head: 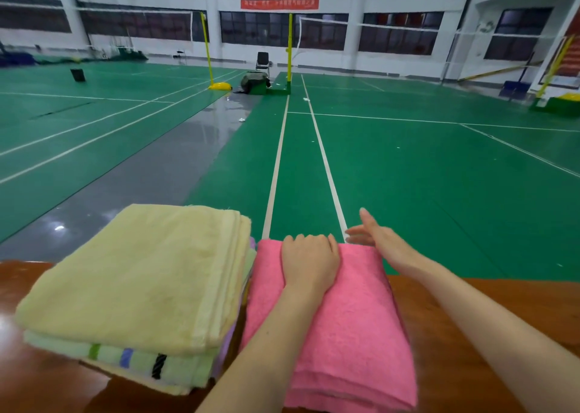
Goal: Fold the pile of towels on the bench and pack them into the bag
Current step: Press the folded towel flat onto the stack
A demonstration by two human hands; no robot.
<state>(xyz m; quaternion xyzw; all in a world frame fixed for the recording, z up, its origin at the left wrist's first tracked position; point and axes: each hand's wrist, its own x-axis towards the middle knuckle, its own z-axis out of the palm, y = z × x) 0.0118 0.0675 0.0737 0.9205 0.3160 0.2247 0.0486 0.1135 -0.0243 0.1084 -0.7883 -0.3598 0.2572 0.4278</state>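
Left hand [309, 263] grips a folded pink towel [342, 328] on the bench [455, 324]; right hand [375, 238] is spread beside it.
The pink towel lies folded in a long strip across the brown bench, its far end at the bench's far edge; the left hand rests on that end, fingers curled over the edge and holding it; the right hand is at the towel's far right corner, fingers straight, holding nothing; whether it touches the cloth I cannot tell; just left of the pink towel, touching it, sits a stack [131, 290] of folded towels, a yellow towel [157, 255] on top, a green striped towel [125, 357] beneath; beyond the bench lies a green floor [408, 167] with white lines.
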